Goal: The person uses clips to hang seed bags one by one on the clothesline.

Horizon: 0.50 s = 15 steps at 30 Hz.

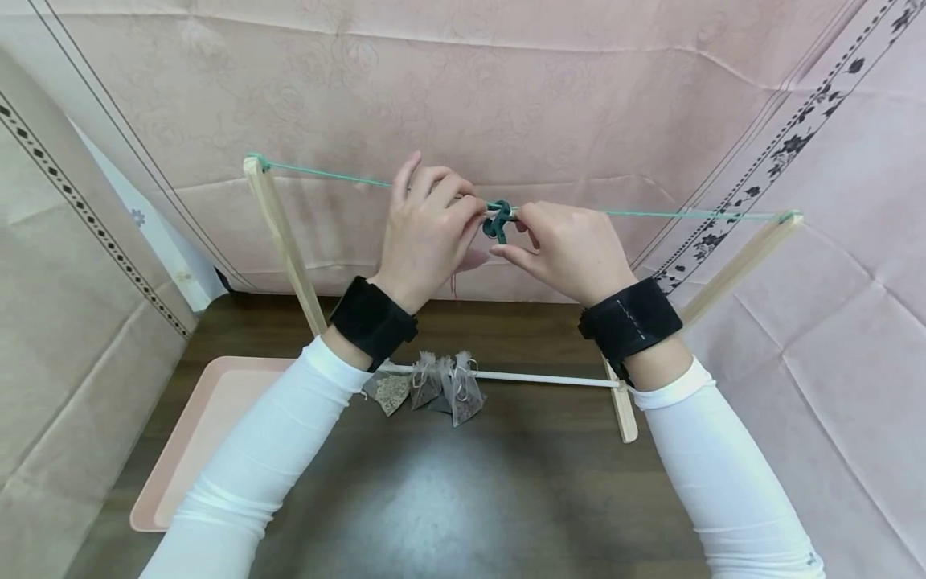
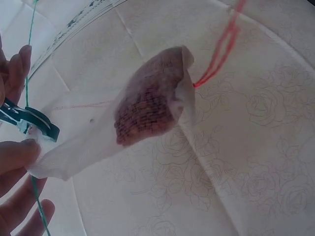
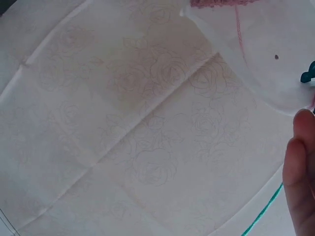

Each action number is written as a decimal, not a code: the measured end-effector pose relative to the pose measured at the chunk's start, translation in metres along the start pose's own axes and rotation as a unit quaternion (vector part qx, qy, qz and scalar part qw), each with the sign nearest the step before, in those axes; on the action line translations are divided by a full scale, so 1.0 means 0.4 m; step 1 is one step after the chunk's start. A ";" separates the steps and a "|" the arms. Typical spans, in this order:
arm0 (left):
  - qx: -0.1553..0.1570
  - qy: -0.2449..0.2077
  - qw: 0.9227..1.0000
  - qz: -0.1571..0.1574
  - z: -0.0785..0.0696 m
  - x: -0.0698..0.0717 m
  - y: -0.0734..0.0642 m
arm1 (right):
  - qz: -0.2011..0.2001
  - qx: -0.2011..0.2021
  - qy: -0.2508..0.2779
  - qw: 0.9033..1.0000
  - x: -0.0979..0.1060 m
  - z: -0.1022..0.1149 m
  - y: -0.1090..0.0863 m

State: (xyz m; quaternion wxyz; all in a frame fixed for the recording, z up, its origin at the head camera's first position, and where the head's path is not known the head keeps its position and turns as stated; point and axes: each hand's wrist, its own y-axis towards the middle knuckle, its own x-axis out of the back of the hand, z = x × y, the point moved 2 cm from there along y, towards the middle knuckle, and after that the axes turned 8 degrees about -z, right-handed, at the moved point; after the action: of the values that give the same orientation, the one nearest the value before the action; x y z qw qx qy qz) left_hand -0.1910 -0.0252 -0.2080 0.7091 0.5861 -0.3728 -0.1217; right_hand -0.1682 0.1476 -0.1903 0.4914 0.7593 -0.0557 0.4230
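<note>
A teal string (image 1: 680, 214) runs between two wooden posts, and both hands are at its middle. My left hand (image 1: 427, 233) pinches the edge of a white mesh sachet (image 2: 93, 132) against the string. Dark reddish bits fill the sachet's far end, where a red cord (image 2: 216, 59) is attached. A dark green clip (image 1: 499, 219) sits at the string, its jaws right at the sachet's edge in the left wrist view. My right hand (image 1: 579, 245) holds the clip's handle end between index finger and thumb. In the right wrist view, its fingertips (image 3: 301, 142) are just below the clip.
The left post (image 1: 282, 241) and right post (image 1: 745, 265) lean outward, joined low down by a white rod (image 1: 542, 378). Several small filled mesh bags (image 1: 463, 394) lie by the rod on the dark table (image 1: 434, 498). A pink tray (image 1: 217, 402) is under my left forearm.
</note>
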 end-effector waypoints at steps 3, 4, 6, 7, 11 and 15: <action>-0.001 0.001 1.000 0.004 0.002 -0.002 0.000 | 0.006 -0.021 -0.001 1.000 -0.001 0.000 -0.001; -0.002 0.000 1.000 0.006 0.002 -0.002 0.000 | 0.009 -0.027 0.000 1.000 -0.001 0.001 -0.003; -0.003 -0.002 1.000 0.011 0.003 -0.005 -0.003 | 0.014 -0.039 0.004 0.999 -0.002 0.001 -0.005; -0.004 -0.003 1.000 0.013 0.003 -0.006 -0.004 | 0.015 -0.043 0.007 0.999 -0.003 0.000 -0.007; -0.003 -0.006 1.000 0.023 0.003 -0.016 -0.017 | 0.026 -0.052 0.017 0.998 -0.008 -0.003 -0.015; -0.005 -0.001 0.999 0.034 0.002 -0.027 -0.033 | 0.033 -0.062 0.025 0.997 -0.018 -0.007 -0.032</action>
State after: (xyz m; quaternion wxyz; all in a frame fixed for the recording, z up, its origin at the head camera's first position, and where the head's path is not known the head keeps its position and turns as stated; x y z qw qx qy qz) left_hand -0.1956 -0.0228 -0.2244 0.7150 0.5697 -0.3927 -0.1002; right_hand -0.1681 0.1541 -0.2037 0.5245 0.7140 -0.0946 0.4541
